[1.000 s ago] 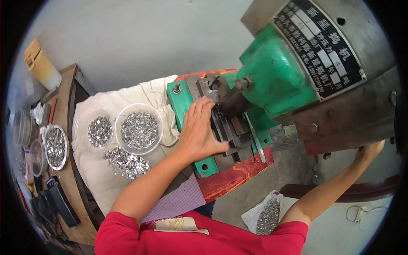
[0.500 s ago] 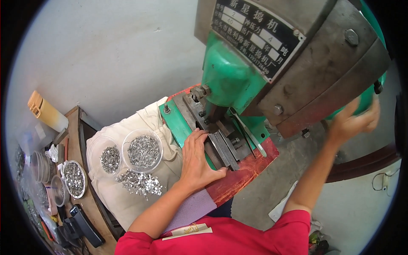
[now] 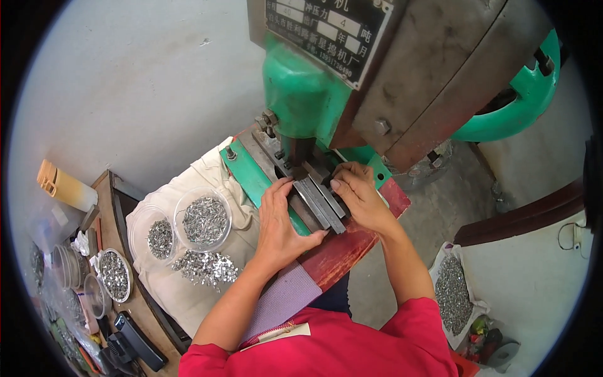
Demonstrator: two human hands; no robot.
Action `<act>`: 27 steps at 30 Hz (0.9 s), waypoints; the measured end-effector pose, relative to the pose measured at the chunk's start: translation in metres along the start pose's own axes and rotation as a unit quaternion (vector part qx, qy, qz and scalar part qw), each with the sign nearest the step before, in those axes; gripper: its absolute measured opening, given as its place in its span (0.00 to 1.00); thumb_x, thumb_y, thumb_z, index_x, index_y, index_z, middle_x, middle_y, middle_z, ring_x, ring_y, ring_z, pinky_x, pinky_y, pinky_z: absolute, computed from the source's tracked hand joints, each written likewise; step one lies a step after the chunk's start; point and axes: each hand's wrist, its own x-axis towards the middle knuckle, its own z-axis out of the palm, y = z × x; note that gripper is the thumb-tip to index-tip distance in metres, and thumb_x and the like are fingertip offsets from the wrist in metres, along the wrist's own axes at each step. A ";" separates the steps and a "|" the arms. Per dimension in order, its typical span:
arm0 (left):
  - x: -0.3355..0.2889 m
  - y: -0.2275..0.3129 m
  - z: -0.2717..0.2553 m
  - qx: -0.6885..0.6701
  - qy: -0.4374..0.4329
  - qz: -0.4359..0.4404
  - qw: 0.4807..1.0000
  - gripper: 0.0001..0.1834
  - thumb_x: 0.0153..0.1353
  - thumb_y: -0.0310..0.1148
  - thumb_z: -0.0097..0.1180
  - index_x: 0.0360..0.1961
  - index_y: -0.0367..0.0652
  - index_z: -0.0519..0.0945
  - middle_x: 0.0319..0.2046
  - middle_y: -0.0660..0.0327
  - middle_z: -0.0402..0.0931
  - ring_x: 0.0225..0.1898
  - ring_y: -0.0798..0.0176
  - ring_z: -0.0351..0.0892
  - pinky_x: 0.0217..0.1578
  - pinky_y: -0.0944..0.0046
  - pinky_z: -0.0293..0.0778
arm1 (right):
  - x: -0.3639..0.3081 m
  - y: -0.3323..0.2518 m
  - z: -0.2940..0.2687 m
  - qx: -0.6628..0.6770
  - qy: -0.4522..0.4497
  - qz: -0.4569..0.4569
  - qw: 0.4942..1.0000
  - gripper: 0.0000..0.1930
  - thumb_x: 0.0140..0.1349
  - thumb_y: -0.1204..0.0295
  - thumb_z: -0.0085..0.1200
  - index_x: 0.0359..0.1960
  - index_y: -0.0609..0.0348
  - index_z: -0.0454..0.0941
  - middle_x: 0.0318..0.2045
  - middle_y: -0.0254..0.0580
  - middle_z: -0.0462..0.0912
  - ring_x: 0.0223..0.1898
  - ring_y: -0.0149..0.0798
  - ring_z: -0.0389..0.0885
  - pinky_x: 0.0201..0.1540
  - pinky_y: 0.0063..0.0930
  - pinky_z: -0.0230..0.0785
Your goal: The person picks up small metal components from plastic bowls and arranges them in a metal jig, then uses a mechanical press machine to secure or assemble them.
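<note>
The left hand, grip spread wide, sits at eight o'clock of the metal block, the right hand, grip unclear, at two.

Soft, moderately bright light spreads over the pale grey plastered wall left of the green rounded cast-metal press head, whose glossy surface carries whitish glare. Directly beneath the head, shadow darkens the steel ram. Below it, the bare left hand and bare right hand look fairly sharp. Lower left of it, the heap of small silver metal chips glints. Far left of it, clear round plastic containers turn hazy near the black, blue-fringed circular rim, where edges bow.
</note>
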 end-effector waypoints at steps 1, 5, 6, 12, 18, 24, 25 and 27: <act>0.001 0.000 0.000 -0.003 -0.001 0.000 1.000 0.54 0.32 0.36 0.77 0.62 0.35 0.61 0.62 0.46 0.61 0.63 0.41 0.61 0.64 0.47 0.59 | -0.002 0.003 0.002 0.017 0.008 -0.008 1.000 0.13 0.70 0.64 0.50 0.37 0.60 0.80 0.45 0.43 0.77 0.49 0.47 0.64 0.59 0.39 0.53; -0.001 -0.001 0.001 -0.004 0.001 -0.001 1.000 0.54 0.33 0.36 0.77 0.63 0.35 0.61 0.62 0.46 0.61 0.63 0.42 0.61 0.64 0.48 0.59 | -0.013 -0.010 0.004 -0.042 0.186 -0.056 0.980 0.11 0.66 0.62 0.53 0.34 0.56 0.79 0.39 0.42 0.77 0.45 0.48 0.67 0.51 0.43 0.55; -0.003 -0.001 -0.001 -0.002 0.001 -0.001 1.000 0.54 0.33 0.36 0.77 0.63 0.35 0.61 0.62 0.46 0.61 0.63 0.42 0.61 0.64 0.48 0.59 | -0.020 -0.016 0.000 -0.041 0.186 -0.057 0.980 0.11 0.66 0.62 0.53 0.34 0.56 0.79 0.39 0.42 0.77 0.45 0.48 0.67 0.51 0.43 0.55; -0.015 -0.001 -0.014 -0.002 0.009 -0.002 1.000 0.52 0.38 0.33 0.75 0.65 0.35 0.60 0.62 0.46 0.61 0.63 0.42 0.61 0.64 0.48 0.59 | -0.068 -0.043 -0.008 -0.128 0.106 -0.100 0.981 0.18 0.57 0.54 0.65 0.28 0.56 0.76 0.23 0.40 0.77 0.28 0.48 0.75 0.34 0.40 0.65; -0.032 0.008 -0.025 -0.029 0.026 -0.018 0.999 0.44 0.46 0.29 0.69 0.64 0.38 0.62 0.60 0.46 0.64 0.63 0.43 0.62 0.65 0.49 0.58 | -0.074 -0.042 0.009 -0.162 0.124 -0.109 0.973 0.14 0.57 0.64 0.66 0.32 0.60 0.76 0.21 0.46 0.77 0.23 0.52 0.77 0.27 0.41 0.67; -0.047 0.016 -0.037 -0.130 -0.019 -0.080 0.988 0.30 0.51 0.24 0.65 0.57 0.38 0.73 0.52 0.51 0.71 0.56 0.52 0.73 0.54 0.57 0.72 | -0.098 -0.039 0.015 -0.189 0.183 -0.114 0.958 0.11 0.61 0.65 0.62 0.32 0.59 0.75 0.22 0.43 0.77 0.24 0.47 0.78 0.27 0.39 0.69; -0.050 0.016 -0.037 -0.151 -0.019 -0.081 0.985 0.27 0.52 0.24 0.64 0.56 0.38 0.74 0.51 0.53 0.72 0.53 0.55 0.75 0.52 0.59 0.74 | -0.105 -0.038 0.016 -0.193 0.197 -0.107 0.955 0.11 0.60 0.66 0.62 0.34 0.59 0.75 0.22 0.43 0.77 0.24 0.47 0.78 0.27 0.39 0.69; -0.052 0.019 -0.038 -0.186 -0.026 -0.087 0.978 0.23 0.55 0.23 0.63 0.53 0.37 0.77 0.49 0.55 0.74 0.49 0.60 0.79 0.49 0.63 0.76 | -0.118 -0.037 0.015 -0.200 0.216 -0.100 0.951 0.10 0.60 0.67 0.62 0.35 0.60 0.76 0.22 0.43 0.77 0.23 0.46 0.78 0.28 0.38 0.69</act>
